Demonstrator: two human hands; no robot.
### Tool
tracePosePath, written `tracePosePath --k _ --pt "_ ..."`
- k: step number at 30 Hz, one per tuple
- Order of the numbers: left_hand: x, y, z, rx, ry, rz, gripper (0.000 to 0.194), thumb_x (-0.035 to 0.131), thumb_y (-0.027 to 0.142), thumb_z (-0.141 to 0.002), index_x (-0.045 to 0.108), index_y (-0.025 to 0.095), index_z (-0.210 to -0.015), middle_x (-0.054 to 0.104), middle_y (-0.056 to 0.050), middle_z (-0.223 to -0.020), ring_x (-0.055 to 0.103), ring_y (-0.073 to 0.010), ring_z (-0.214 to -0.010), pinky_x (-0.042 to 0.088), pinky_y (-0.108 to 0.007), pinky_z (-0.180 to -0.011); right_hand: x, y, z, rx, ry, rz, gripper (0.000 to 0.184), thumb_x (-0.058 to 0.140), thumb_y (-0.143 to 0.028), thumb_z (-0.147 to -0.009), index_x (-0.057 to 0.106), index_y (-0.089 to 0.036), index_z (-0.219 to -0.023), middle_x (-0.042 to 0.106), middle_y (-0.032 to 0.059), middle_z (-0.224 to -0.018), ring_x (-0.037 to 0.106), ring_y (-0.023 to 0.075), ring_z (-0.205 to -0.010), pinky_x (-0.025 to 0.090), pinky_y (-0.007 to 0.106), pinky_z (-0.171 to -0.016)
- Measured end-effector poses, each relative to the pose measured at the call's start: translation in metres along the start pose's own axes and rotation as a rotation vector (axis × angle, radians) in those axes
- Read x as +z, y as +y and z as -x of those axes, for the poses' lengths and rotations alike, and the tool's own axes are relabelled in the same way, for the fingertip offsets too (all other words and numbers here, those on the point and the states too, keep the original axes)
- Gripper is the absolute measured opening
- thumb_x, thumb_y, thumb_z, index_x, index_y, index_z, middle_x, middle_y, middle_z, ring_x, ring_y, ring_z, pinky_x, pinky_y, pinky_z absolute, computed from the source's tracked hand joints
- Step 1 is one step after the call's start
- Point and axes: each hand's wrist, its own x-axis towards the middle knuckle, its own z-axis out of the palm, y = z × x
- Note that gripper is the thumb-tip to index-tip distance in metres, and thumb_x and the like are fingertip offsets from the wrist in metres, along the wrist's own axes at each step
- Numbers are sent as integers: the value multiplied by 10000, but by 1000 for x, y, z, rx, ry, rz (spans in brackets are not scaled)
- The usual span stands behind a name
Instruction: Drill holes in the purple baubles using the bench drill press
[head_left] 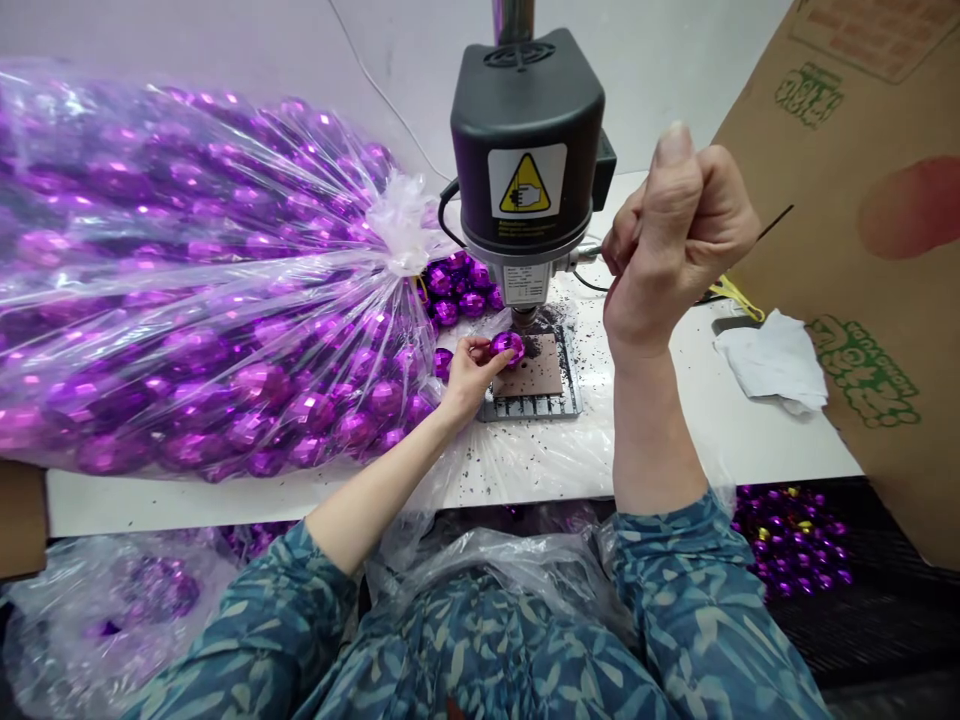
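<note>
My left hand [471,368] pinches a shiny purple faceted bauble [508,345] and holds it under the spindle of a small black bench drill [527,150], just above the drill's base plate [540,385]. My right hand [671,235] is raised to the right of the drill head, its fingers closed round the drill's thin metal lever [589,255]. Dark shavings lie scattered round the base plate.
A big clear plastic bag [195,280] stuffed with purple baubles fills the left of the white table [225,495]. Loose baubles [457,290] lie behind the drill. A cardboard box [862,250] leans at the right beside a crumpled white cloth [776,360]. More baubles [795,540] sit below at right.
</note>
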Motion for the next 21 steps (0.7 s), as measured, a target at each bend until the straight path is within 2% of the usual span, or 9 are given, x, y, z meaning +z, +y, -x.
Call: tracePosePath --k 4,7,11,14,19,21 --pt "6 2 2 -5 -44 2 537 932 354 -670 544 208 -1011 749 -1 -893 723 -160 -821 570 -283 -747 1 -1 1 -39 18 19 570 532 -667 -857 265 -222 -621 286 -100 -470 278 -3 -396 309 220 -459" --pt "9 3 2 -11 -99 -8 520 922 330 -688 591 202 -1069 767 -36 -992 742 -202 -951 609 -358 -863 3 0 1 -66 32 84 570 459 -695 -878 220 -239 -634 248 -92 -466 247 12 -389 291 239 -434" --pt "11 1 1 26 -164 -76 546 915 325 -702 659 205 -1169 765 -63 -1097 722 -240 -1083 570 -455 -1041 3 -1 2 -60 24 115 583 431 -713 -890 198 -243 -636 236 -77 -478 278 31 -400 329 246 -464" --pt "11 -1 3 77 -209 -161 559 902 346 -720 668 220 -1212 754 -72 -1143 709 -246 -1075 557 -467 -1052 2 -2 2 -51 34 29 593 491 -712 -872 208 -248 -635 247 -76 -480 290 45 -410 337 260 -480" --pt "12 -4 14 248 -158 -394 542 890 307 -727 677 229 -1219 708 -85 -1137 647 -266 -1114 518 -444 -1041 1 -1 3 -73 37 -28 558 567 -617 -881 236 -247 -626 233 -89 -464 266 32 -386 276 262 -451" --pt "14 -6 17 294 -142 -419 526 875 303 -747 664 229 -1223 694 -85 -1141 636 -263 -1122 506 -438 -1041 1 -1 3 -74 39 -11 556 572 -610 -878 239 -243 -626 242 -94 -461 266 21 -382 259 253 -446"
